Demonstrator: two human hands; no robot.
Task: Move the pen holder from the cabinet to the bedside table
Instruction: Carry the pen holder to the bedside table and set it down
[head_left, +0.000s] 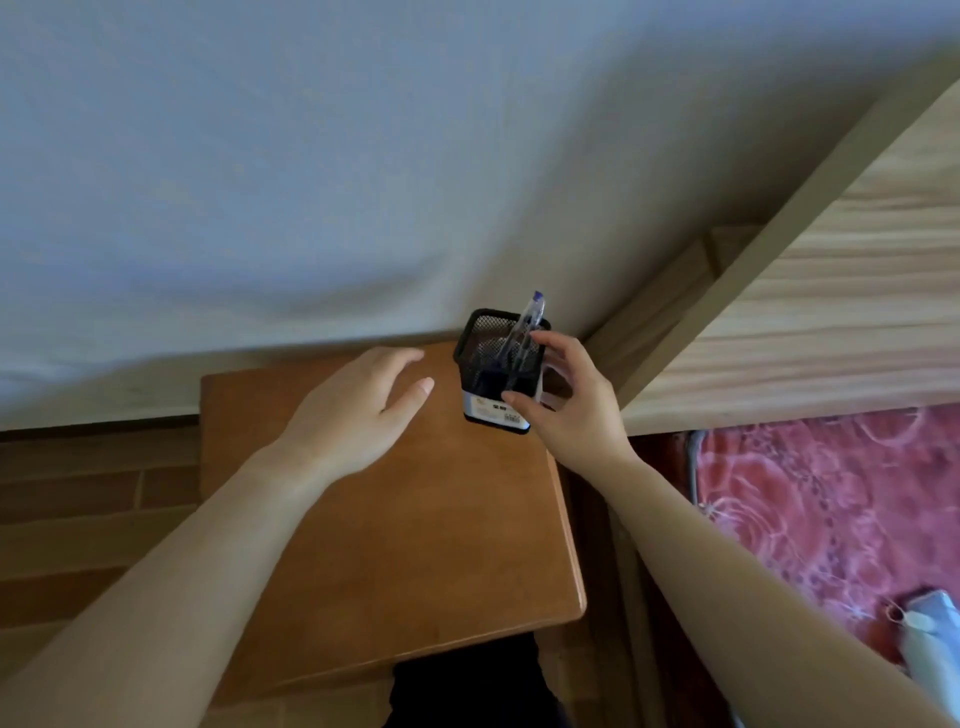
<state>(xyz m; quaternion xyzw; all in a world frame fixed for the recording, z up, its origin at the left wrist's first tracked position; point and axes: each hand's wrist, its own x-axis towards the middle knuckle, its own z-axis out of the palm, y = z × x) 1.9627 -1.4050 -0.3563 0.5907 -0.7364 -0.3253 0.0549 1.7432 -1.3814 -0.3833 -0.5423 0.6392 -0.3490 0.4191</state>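
Note:
A black mesh pen holder (493, 364) with a white label and several pens in it stands upright at the far right corner of the brown wooden bedside table (395, 530). My right hand (566, 410) curls around its right side, with the thumb on the lower front and a fingertip at the rim. A gap shows between my palm and the mesh. My left hand (358, 410) hovers flat over the table just left of the holder, fingers apart, holding nothing.
A pale wall rises behind the table. A light wooden bed frame (810, 332) runs along the right, and a red patterned bedspread (831, 519) lies below it with a white object (930, 639) on it. Brown floor tiles show at the left.

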